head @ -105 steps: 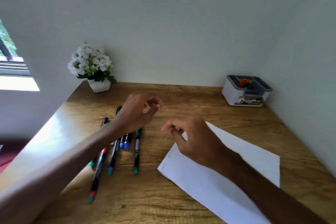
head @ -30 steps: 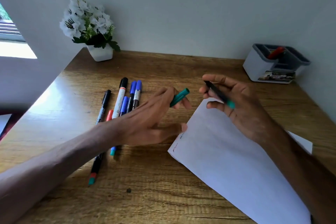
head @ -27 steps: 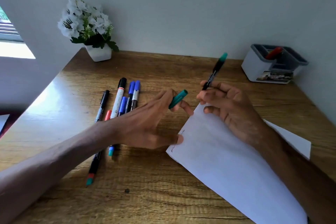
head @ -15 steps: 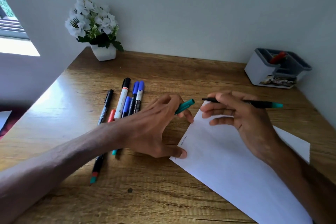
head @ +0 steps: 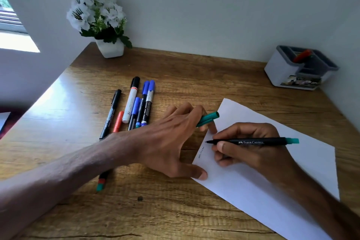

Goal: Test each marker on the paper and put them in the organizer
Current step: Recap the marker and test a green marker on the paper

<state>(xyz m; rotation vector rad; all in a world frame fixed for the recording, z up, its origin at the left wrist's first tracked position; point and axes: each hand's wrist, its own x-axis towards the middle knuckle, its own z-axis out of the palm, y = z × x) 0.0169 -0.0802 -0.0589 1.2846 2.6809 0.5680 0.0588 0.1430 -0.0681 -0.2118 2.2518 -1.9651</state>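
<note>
Our desk (head: pixel 175 210) is wood-look with heavy grain, satin mostly but properly glossy where light bounces off the left side, and the sheet of paper (head: pixel 233 191) on it is plain white, smooth, dead matt. The fineliner (head: pixel 253 141) we're using has a matt black plastic barrel with a teal plastic end, its teal cap (head: pixel 208 118) is smooth plastic with a bit of shine, and the loose markers (head: pixel 130 101) look like smooth plastic too. Our organizer (head: pixel 280 72) is smooth plastic, white body with grey top, and the white flower pot (head: pixel 110 49) looks matt, can't tell what from.
</note>
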